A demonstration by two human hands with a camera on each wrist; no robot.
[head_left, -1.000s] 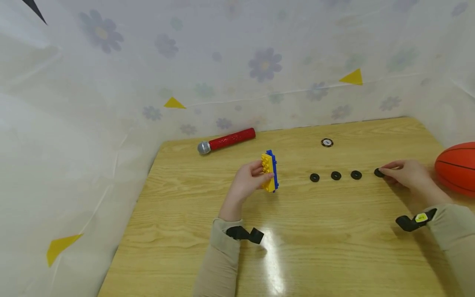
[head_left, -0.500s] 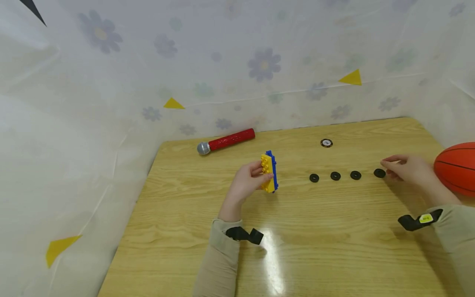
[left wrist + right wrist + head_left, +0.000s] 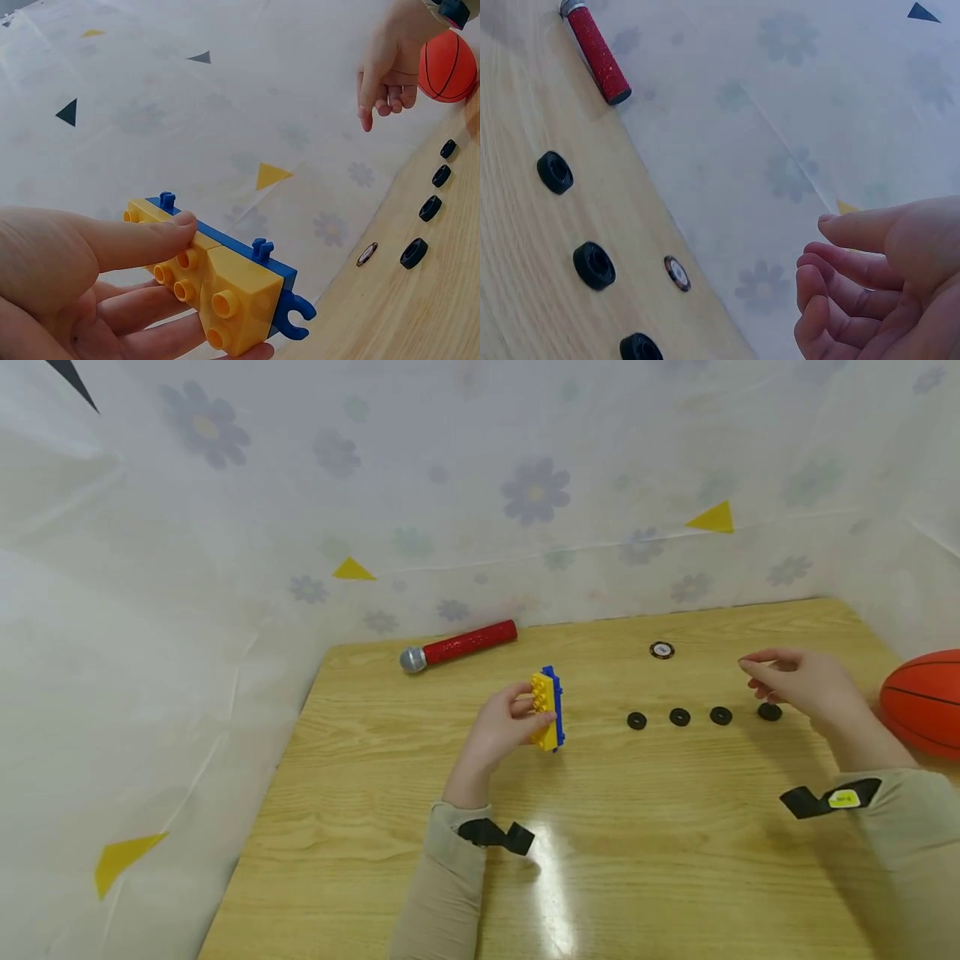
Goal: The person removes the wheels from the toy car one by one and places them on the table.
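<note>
Left hand (image 3: 67,277) grips yellow-and-blue block stack (image 3: 225,281) (four black wheels (image 3: 430,208) lined up beyond).

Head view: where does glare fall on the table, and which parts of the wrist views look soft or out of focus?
Head view: a white glare streak on the table near the left sleeve. Left wrist view: the near left hand is soft. Right wrist view: the right hand fingers are blurred.

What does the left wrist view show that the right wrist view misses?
Only the left wrist view shows the left hand gripping the yellow and blue brick block, plus the basketball and a fourth black wheel. Only the right wrist view shows the red microphone. Both share the empty right hand raised off the wooden table, black wheels in a row, and the small round token near the back edge.
</note>
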